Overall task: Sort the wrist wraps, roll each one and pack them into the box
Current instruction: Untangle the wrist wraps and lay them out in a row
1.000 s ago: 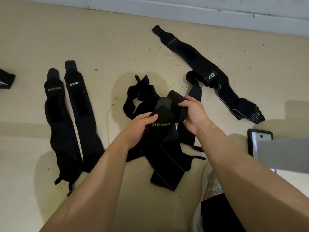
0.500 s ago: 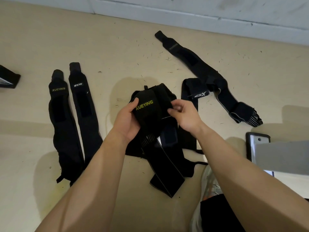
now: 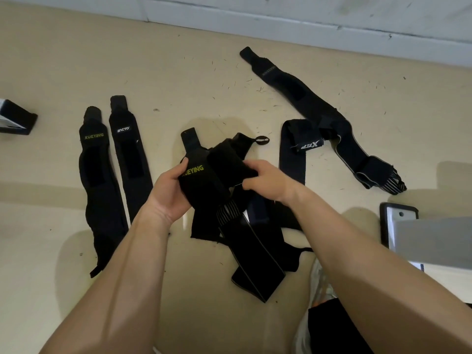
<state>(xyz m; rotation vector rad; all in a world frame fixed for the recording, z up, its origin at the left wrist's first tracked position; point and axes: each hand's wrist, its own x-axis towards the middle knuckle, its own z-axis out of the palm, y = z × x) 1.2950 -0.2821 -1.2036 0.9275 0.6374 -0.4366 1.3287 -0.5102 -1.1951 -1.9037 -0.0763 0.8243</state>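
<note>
Wrist wraps [image 3: 255, 264], all black, are spread over a tan floor [image 3: 204, 72], and none is seen rolled or packed. Sorting is judged to be under way, with rolling and boxing wholly left to do. Nearest, a loose heap [image 3: 263, 215] of tangled wraps is seen just below the hands. Above it, a wrap lettered XUEYING [image 3: 201, 180] is gripped by the left hand [image 3: 168, 192], the thumb laid beside the lettering and the fingers hidden behind the fabric. A second, unlettered wrap [image 3: 229, 162], lying against the first, is pinched by the right hand [image 3: 268, 180], its fingers bent closed upon the cloth. Both are held up at their upper ends, their tails trailing into the heap. To the left, two wraps are laid straight side by side, as if sorted: another XUEYING one [image 3: 97, 180] and a white-lettered one [image 3: 130, 159]. Farther right, a folded wrap with a white tag [image 3: 291, 154] is met by a long wrap [image 3: 319, 108] reaching toward the wall [image 3: 255, 11]. Which object serves as the box cannot be told
</note>
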